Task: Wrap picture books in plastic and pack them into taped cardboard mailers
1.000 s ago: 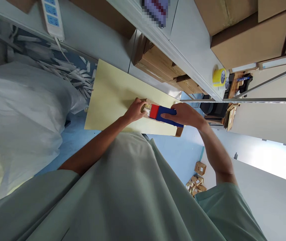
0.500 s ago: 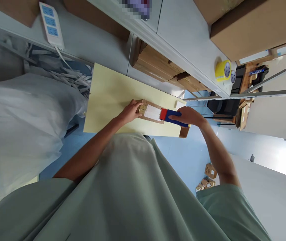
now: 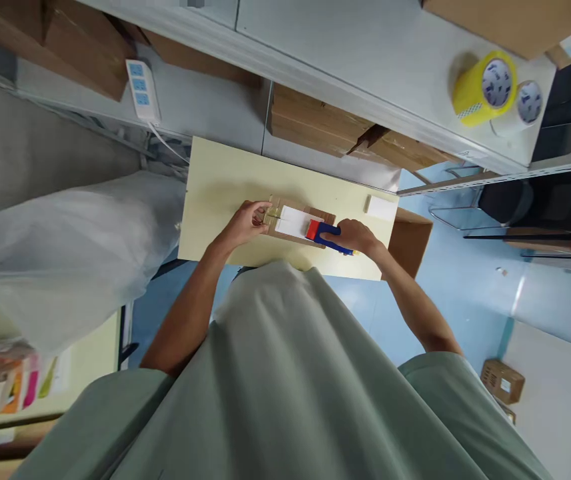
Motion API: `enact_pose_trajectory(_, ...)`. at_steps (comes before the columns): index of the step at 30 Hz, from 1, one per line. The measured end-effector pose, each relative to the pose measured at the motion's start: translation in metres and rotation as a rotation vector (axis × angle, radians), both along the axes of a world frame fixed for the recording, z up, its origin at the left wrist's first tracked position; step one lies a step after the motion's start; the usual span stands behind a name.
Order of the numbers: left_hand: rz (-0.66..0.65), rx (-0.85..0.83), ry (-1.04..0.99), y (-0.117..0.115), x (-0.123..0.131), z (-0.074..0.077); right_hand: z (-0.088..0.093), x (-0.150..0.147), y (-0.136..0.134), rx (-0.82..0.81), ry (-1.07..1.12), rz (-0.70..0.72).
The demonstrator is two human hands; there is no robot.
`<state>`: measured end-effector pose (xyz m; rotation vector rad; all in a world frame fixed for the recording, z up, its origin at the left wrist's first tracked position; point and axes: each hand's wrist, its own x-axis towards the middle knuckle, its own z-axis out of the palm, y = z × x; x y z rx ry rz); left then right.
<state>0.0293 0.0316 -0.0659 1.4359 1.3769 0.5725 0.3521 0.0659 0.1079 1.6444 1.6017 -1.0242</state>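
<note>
A narrow brown cardboard box (image 3: 305, 208) lies on the pale yellow tabletop (image 3: 220, 173), with a white label (image 3: 291, 220) on its upper face. My left hand (image 3: 239, 227) grips the box's left end, thumb and fingers on either side, where shiny clear tape shows. A blue tape dispenser (image 3: 329, 237) with a red front is in the closed fingers of my right hand (image 3: 356, 235). Its red end sits over the right part of the label. Whether the dispenser presses on the box, I cannot tell.
A small white block (image 3: 380, 207) lies near the table's right end, beside an open brown carton (image 3: 410, 240). Flat cartons (image 3: 315, 120) and a power strip (image 3: 143, 92) lie behind. Yellow tape rolls (image 3: 483, 87) stand on the shelf. A large translucent bag (image 3: 75, 247) bulges at left.
My right hand has brought the tape dispenser leftward, from the box's right end to over the label. My left hand still grips the left end. The camera view has shifted.
</note>
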Motion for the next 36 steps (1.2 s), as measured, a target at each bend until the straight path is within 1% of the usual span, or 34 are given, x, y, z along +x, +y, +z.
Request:
enact_pose_trajectory(3, 0.095, 0.053, 0.121, -0.007, 0.016, 0.008, -0.015, 0.009, -0.002, 0.053, 0.023, 0.067)
enact_pose_trajectory(6, 0.226, 0.128, 0.224, -0.013, 0.036, 0.011, -0.026, 0.018, -0.002, 0.079, 0.063, 0.095)
enact_pose_trajectory(8, 0.322, 0.155, 0.247, -0.016, 0.048, 0.009, -0.030, 0.024, -0.001, 0.087, 0.094, 0.089)
enact_pose_trajectory(12, 0.507, 0.151, 0.198, -0.023, 0.065, 0.002, -0.034, 0.031, -0.001, 0.091, 0.166, 0.076)
enact_pose_trajectory(15, 0.589, 0.173, 0.203, -0.027, 0.071, -0.003, -0.028, 0.036, 0.002, 0.085, 0.217, 0.082)
enact_pose_trajectory(18, 0.621, 0.202, 0.228, -0.029, 0.075, -0.007, -0.013, 0.051, 0.011, 0.034, 0.260, 0.065)
enact_pose_trajectory(23, 0.616, 0.208, 0.281, -0.029, 0.081, -0.008, 0.017, 0.104, 0.027, -0.081, 0.282, 0.032)
enact_pose_trajectory(25, 0.620, 0.210, 0.301, -0.029, 0.083, -0.008, 0.022, 0.125, 0.029, -0.115, 0.254, 0.022)
enact_pose_trajectory(26, 0.619, 0.213, 0.306, -0.029, 0.084, -0.007, 0.022, 0.132, 0.029, -0.124, 0.238, 0.015)
enact_pose_trajectory(28, 0.619, 0.216, 0.314, -0.029, 0.086, -0.007, 0.016, 0.140, 0.025, -0.115, 0.201, 0.016)
enact_pose_trajectory(30, 0.622, 0.216, 0.329, -0.029, 0.088, -0.005, 0.005, 0.137, 0.020, -0.070, 0.147, 0.048)
enact_pose_trajectory(33, 0.625, 0.218, 0.362, -0.030, 0.090, -0.003, -0.015, 0.122, 0.010, 0.023, 0.072, 0.106)
enact_pose_trajectory(36, 0.623, 0.214, 0.380, -0.029, 0.091, -0.001, -0.033, 0.105, 0.001, 0.092, 0.035, 0.132)
